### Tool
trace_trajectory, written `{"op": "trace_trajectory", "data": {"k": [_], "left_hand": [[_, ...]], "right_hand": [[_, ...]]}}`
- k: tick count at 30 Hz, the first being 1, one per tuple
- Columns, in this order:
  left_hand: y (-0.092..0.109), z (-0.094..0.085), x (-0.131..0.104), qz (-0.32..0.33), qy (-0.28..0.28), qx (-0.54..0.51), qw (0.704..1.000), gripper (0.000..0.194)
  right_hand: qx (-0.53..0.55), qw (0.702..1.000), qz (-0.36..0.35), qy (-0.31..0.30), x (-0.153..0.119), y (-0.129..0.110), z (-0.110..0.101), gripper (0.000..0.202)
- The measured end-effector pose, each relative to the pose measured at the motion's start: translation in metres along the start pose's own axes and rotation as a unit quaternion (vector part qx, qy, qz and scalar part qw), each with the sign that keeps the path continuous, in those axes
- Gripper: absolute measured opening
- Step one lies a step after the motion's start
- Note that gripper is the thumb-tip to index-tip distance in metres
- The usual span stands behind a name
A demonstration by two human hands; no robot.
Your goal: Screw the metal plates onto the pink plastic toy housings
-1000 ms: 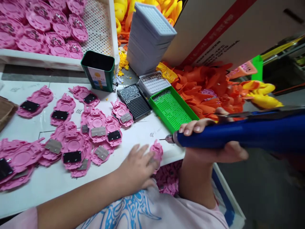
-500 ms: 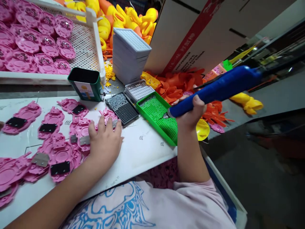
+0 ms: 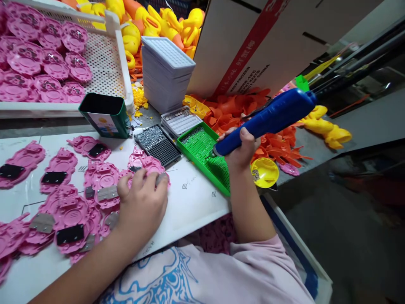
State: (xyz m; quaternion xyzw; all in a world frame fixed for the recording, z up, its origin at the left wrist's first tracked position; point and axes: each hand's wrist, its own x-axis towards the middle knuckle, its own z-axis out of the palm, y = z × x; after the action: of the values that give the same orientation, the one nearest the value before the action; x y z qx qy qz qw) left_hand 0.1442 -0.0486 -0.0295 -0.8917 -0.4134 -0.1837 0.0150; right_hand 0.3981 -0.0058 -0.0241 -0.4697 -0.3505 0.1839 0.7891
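Observation:
My right hand [image 3: 242, 147] is wrapped round a blue electric screwdriver [image 3: 268, 120], whose tip is over a green perforated tray [image 3: 202, 147] of small screws. My left hand [image 3: 142, 198] lies over a pink plastic part [image 3: 152, 164], its fingertips at a grey piece on it. More pink parts [image 3: 71, 213], several with black or metal plates, lie on the white board to the left. A black perforated tray [image 3: 158, 145], partly filled with small shiny pieces, touches the green tray's left side.
Behind stand a green tin [image 3: 106, 116], a stack of white trays [image 3: 166, 76], a white crate [image 3: 109, 63] of pink parts and a carton [image 3: 240, 46]. Orange pieces [image 3: 234, 107] and a yellow bowl [image 3: 267, 173] lie at the right.
My left hand has moved right along the board with the pink part under its fingers. The screwdriver has lowered slightly, its tip still over the green tray. The view has shifted a little.

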Motion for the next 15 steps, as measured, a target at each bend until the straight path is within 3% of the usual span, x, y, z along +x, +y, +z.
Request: {"op": "trace_trajectory", "data": {"k": [7,10,15], "left_hand": [[0.032,0.027,-0.033,0.105,-0.039,-0.166,0.980,0.020],[0.034,0.036,-0.040,0.128,-0.043,-0.194,0.972,0.020],[0.030,0.038,-0.040,0.132,-0.040,-0.209,0.968,0.021]], "right_hand": [[-0.003,0.999,0.006,-0.035,-0.001,0.002,-0.003,0.024],[-0.019,0.999,0.003,-0.027,-0.001,0.002,-0.002,0.022],[-0.018,1.000,-0.007,-0.017,-0.002,-0.007,0.002,0.028]]}}
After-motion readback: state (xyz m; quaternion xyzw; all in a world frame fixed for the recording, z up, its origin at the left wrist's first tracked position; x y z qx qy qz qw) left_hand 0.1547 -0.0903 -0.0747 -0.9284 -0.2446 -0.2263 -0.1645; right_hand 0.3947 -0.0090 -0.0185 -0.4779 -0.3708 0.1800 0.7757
